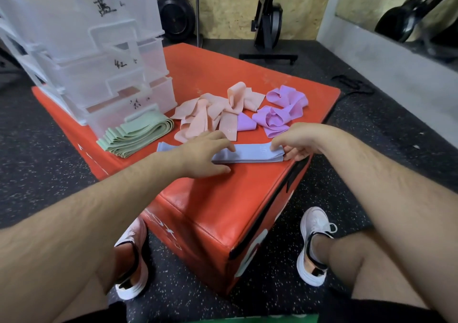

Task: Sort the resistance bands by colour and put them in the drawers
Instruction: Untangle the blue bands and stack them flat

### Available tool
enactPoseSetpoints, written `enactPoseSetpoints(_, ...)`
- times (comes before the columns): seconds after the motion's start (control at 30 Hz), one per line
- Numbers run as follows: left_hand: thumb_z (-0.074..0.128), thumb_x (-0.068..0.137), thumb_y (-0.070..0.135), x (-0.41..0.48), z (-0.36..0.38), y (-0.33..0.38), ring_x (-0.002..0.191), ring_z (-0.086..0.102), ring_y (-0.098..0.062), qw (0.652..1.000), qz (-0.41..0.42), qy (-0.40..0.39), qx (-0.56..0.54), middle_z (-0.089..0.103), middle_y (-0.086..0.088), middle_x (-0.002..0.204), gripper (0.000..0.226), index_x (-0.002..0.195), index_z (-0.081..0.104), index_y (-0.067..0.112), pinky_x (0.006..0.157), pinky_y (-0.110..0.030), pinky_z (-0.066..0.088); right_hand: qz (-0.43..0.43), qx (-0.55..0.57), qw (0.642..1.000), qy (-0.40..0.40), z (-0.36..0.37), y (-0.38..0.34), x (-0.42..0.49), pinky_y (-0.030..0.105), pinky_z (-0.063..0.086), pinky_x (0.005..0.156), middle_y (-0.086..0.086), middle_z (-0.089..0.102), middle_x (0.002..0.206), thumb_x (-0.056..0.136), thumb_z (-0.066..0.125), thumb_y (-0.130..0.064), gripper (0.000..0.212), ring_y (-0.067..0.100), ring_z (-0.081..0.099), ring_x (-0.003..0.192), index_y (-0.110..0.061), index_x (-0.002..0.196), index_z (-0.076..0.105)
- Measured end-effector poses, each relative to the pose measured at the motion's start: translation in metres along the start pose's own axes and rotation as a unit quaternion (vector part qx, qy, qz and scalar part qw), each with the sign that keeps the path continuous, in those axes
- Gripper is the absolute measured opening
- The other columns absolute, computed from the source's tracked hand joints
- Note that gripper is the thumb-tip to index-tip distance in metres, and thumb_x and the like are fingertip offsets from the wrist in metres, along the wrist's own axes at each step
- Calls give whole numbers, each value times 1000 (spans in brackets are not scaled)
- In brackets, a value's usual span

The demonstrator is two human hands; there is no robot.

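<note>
**Blue stack squared up at the near edge, drawers off to the far left**

The blue resistance bands (247,153) lie as a flat stack on the red plyo box (210,199), close to its near edge, with the long axis running left to right across the person's front. The left hand (205,153) lies on the left half of the stack, fingers straight and flat, pressing it down. The right hand (296,142) holds the stack's right end, with fingers curled over the top and the thumb seemingly underneath, in a pinch.

Beyond the hands, toward the middle of the box, the peach bands (210,114) sit in a loose heap. The purple bands (280,112) are bunched just beside them toward the right edge. The green bands (136,137) are folded in a neat pile touching the front of the clear plastic drawer unit (99,57) at the far left corner.

Judging from this, the blue colour is gathered and ready to go. The unit stands up and to the left of the stack, so the left hand is the nearer one. However, the right hand has the actual grip, at the end farthest from the drawers. Lifted by that end alone, the stack would likely droop and fan out, so it needs support at both ends. The drawers carry handwritten labels. No drawer front looks clearly pulled out.
</note>
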State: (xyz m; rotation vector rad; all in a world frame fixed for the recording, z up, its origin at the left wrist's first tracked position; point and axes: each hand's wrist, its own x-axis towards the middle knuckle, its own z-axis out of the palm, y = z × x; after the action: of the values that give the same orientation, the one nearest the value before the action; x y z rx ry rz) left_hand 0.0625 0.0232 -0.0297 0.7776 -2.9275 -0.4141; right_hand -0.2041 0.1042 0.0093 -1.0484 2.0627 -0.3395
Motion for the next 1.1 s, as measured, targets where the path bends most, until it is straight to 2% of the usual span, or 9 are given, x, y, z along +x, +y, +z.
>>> enactPoseSetpoints(0.1,54,70,71,3,2,-1,112,50,-21,1000,-8,-17,-2,50,6,120,67,123,59,31,98,-47,44,33,31,999,-11,1,0,6,22,38,52,-3,62,78,77,76,-24,26,10,58,62,-18,100,65)
enactPoseSetpoints(0.23,50,68,73,5,3,-2,110,50,-20,1000,-10,-12,-11,51,7,117,68,119,61,30,98,-46,44,55,49,997,-27,3,-1,7,20,31,46,-6,50,69,73,77,-28,23,7,44,53,-22,90,63)
enactPoseSetpoints(0.33,52,68,71,4,4,-3,110,51,-20,1000,-5,-9,-15,52,7,117,67,118,62,28,98,-46,45,40,55,997,-35,2,-1,6,21,34,50,-4,58,80,74,77,-26,25,9,50,57,-20,94,65)
enactPoseSetpoints(0.47,55,69,68,5,5,-2,110,50,-19,1000,-3,-5,-10,51,9,117,62,118,60,30,98,-46,45,12,81,994,-76,-12,-1,-3,21,36,55,-1,65,71,81,76,-19,19,10,63,57,-14,96,66)
enactPoseSetpoints(0.63,62,74,59,17,12,18,110,50,-17,1000,12,-11,-18,54,8,118,53,118,58,31,97,-44,44,-5,87,993,-73,-38,3,-17,19,34,52,-1,57,68,83,74,-17,19,8,56,55,-13,98,64)
enactPoseSetpoints(0.77,65,78,56,30,21,32,110,52,-18,999,21,-15,-30,58,8,118,46,114,57,28,98,-44,44,-20,98,993,-63,-54,11,-31,20,34,54,0,63,67,84,74,-16,16,9,56,58,-10,97,68)
enactPoseSetpoints(0.93,68,79,55,27,18,30,121,52,-19,999,28,-31,-27,58,6,130,54,123,60,24,106,-42,41,-48,101,991,-71,-47,-7,-35,20,35,58,-1,65,75,84,75,-20,11,9,60,63,-14,92,71)
enactPoseSetpoints(1.0,74,82,48,18,12,24,125,50,-19,999,33,-24,-17,56,4,135,54,127,60,21,107,-39,39,-57,95,991,-73,-39,-22,-33,21,34,60,-1,61,76,82,76,-22,14,9,59,62,-16,92,68)
enactPoseSetpoints(1.1,74,80,54,-3,-6,11,120,44,-18,999,5,11,41,51,6,129,51,123,63,29,101,-35,34,-72,80,991,-78,-26,-45,-30,21,34,58,-3,59,68,80,78,-24,18,7,58,56,-18,89,64)
